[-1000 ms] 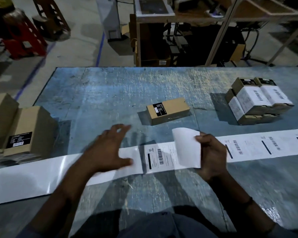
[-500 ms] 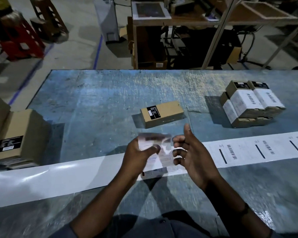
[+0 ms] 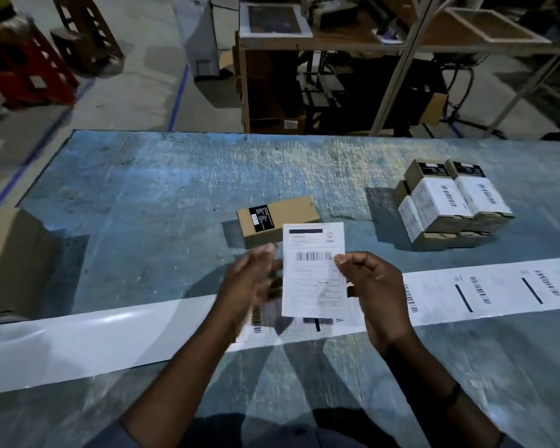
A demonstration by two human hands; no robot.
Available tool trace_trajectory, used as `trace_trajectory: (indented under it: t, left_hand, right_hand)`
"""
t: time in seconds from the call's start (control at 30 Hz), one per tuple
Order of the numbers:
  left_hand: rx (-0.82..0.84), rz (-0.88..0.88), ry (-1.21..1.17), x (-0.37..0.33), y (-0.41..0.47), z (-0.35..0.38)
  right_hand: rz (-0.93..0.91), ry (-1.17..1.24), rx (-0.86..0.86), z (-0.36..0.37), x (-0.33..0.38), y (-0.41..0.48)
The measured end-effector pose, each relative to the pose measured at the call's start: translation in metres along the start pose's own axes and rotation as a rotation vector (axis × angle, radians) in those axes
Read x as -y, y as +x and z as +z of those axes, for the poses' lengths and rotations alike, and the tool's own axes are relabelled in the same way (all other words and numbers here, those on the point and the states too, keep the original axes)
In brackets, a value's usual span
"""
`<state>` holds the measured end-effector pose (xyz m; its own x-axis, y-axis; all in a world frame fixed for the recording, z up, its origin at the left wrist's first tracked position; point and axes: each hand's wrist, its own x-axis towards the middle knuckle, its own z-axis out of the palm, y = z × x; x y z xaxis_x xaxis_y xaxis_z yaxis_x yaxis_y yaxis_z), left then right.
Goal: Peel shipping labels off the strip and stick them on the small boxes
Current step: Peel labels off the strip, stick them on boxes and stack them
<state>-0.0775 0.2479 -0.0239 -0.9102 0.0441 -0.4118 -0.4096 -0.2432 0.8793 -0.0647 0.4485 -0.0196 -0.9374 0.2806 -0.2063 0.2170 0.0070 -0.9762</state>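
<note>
far left on my feed, a red stool (image 3: 29,72) stands on the floor beyond the table (image 3: 143,189). two brown cartons (image 3: 10,253) sit at the table's left edge, the nearer one with a black sticker on its side.

the strip (image 3: 94,344) runs across the table from left to right, close to me. its left stretch is bare glossy backing, and print shows on it only from under the hands onward.

my left hand (image 3: 249,286) is raised over the strip and blurred by motion, with its fingertips at the label's left edge. i cannot tell whether it pinches the paper or only touches it.

the label (image 3: 314,270) is off the strip and held up in the air with its print facing me. it has a black bar along the top and a barcode in its upper half. its top edge covers the near right corner of the box (image 3: 282,215), a small brown one lying flat on the table just behind. the box has a black sticker at its left end and plain cardboard on the rest of its top.

my right hand (image 3: 379,286) clamps the label's right edge between thumb and curled fingers, level with the barcode. a dark band sits on that wrist.

further right the strip lies flat and carries more labels. behind it, well apart from the box, a stack (image 3: 450,208) of small boxes stands two layers high, with white labels on the upper ones.
</note>
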Motion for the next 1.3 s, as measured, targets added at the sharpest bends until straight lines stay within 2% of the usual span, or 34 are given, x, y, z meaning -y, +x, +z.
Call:
trace_trajectory:
  t: [0.07, 0.13, 0.2, 0.27, 0.37, 0.47, 0.63, 0.7, 0.77, 0.83, 0.9, 1.0, 1.07, 1.13, 1.3]
  left_hand:
    - [-0.253, 0.302, 0.439, -0.002, 0.025, -0.012]
    - [-0.294, 0.535, 0.926, -0.002, 0.058, -0.024]
    - [-0.197, 0.536, 1.176, -0.007, 0.088, -0.030]
    - [-0.126, 0.441, 1.293, -0.015, 0.111, -0.031]
    - [-0.096, 0.426, 1.444, -0.025, 0.128, -0.035]
    - [-0.060, 0.462, 1.452, -0.030, 0.128, -0.052]
    - [0.125, 0.447, 1.433, -0.029, 0.103, -0.088]
    - [0.137, 0.451, 1.395, -0.027, 0.090, -0.095]
    - [0.070, 0.489, 1.241, -0.021, 0.077, -0.095]
    - [-0.130, 0.527, 0.964, -0.017, 0.062, -0.089]
    - [-0.286, 0.445, 0.768, -0.020, 0.048, -0.078]
    - [-0.210, 0.199, 0.686, -0.020, 0.039, -0.068]
    - [-0.143, 0.102, 0.621, -0.017, 0.039, -0.066]
    - [-0.129, 0.074, 0.587, -0.016, 0.041, -0.064]
    - [-0.222, 0.118, 0.621, -0.018, 0.048, -0.060]
  right_hand:
    - [-0.002, 0.009, -0.026, -0.012, 0.001, 0.013]
    - [0.003, 0.018, -0.013, -0.019, 0.002, 0.024]
    - [0.007, 0.004, 0.003, -0.021, 0.002, 0.033]
    - [0.021, 0.009, 0.017, -0.020, 0.003, 0.039]
    - [0.048, 0.058, 0.041, -0.018, 0.005, 0.046]
    - [0.068, 0.082, 0.055, -0.014, 0.002, 0.046]
    - [0.123, 0.097, 0.092, -0.003, -0.010, 0.040]
    - [0.151, 0.111, 0.121, 0.006, -0.015, 0.035]
    - [0.174, 0.131, 0.141, 0.014, -0.019, 0.030]
    - [0.193, 0.126, 0.151, 0.024, -0.022, 0.028]
    - [0.218, 0.136, 0.136, 0.033, -0.023, 0.029]
    - [0.270, 0.188, 0.129, 0.044, -0.023, 0.033]
    - [0.273, 0.193, 0.131, 0.050, -0.022, 0.034]
    - [0.263, 0.180, 0.108, 0.054, -0.021, 0.035]
    - [0.131, 0.016, 0.035, 0.058, -0.022, 0.037]
